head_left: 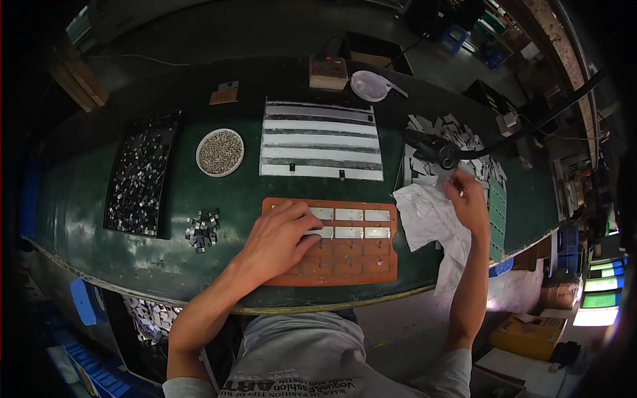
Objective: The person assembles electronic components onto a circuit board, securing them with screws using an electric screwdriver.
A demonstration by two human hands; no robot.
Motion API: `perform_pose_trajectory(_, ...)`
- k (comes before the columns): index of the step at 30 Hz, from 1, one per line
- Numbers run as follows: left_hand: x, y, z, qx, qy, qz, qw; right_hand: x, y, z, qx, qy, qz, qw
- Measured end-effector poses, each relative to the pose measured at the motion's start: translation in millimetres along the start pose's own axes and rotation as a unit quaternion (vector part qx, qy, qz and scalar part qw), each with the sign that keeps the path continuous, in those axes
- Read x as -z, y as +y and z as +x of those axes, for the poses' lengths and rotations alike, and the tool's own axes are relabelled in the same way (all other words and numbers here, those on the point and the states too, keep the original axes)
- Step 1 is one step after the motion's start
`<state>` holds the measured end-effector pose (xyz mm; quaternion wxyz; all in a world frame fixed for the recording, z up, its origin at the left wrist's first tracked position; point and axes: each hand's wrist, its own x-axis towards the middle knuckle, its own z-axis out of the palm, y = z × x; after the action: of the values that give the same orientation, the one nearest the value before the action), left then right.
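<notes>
An orange fixture tray point(352, 273) lies on the bench in front of me, with flat silvery metal plates point(350, 232) in its two far rows. My left hand point(284, 232) rests over the tray's left part, thumb and forefinger closed about a metal plate point(324, 232) in the second row. Over at the right, my right hand point(470, 202) is beside a heap of loose metal plates point(491, 166), its fingers curled together. What those fingers hold, if anything, is hidden. A crumpled white cloth point(428, 215) lies just left of my right hand.
Beyond the tray lies a white-striped board point(322, 141) with small black parts. Leftward are a round dish of small metal pieces point(220, 152), a pile of black parts point(203, 230) and a black tray point(137, 174). A black arm point(524, 136) reaches over the plate heap.
</notes>
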<state>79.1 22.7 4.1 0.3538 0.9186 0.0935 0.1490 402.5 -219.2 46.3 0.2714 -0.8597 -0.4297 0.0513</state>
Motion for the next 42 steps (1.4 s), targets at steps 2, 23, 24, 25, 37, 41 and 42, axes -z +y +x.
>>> perform_pose_trajectory(2, 2, 4, 2, 0.007, -0.005, -0.004, 1.000, -11, -37, -19, 0.060, -0.071, 0.065, 0.994)
perform_pose_trajectory(23, 20, -1, -2, 0.105, 0.044, -0.153, 0.982, -95, -139, -57, 0.165, -0.091, 0.073, 0.979)
perform_pose_trajectory(24, 23, -1, -2, 0.112, 0.064, -0.163, 0.978, -93, -136, -58, 0.184, -0.084, 0.041, 0.978)
perform_pose_trajectory(25, 29, -1, -2, 0.137, 0.070, -0.184, 0.971, -92, -133, -59, 0.183, -0.085, 0.041, 0.979)
perform_pose_trajectory(37, 56, 6, -22, -0.017, -0.127, -0.070, 0.989, -93, -118, -72, 0.082, -0.128, 0.111, 0.982)
perform_pose_trajectory(41, 32, 8, -29, 0.003, -0.137, -0.039, 0.990, -87, -129, -73, 0.021, -0.170, 0.149, 0.974)
perform_pose_trajectory(42, 31, 9, -29, 0.019, -0.143, -0.044, 0.989, -84, -133, -71, 0.028, -0.175, 0.141, 0.974)
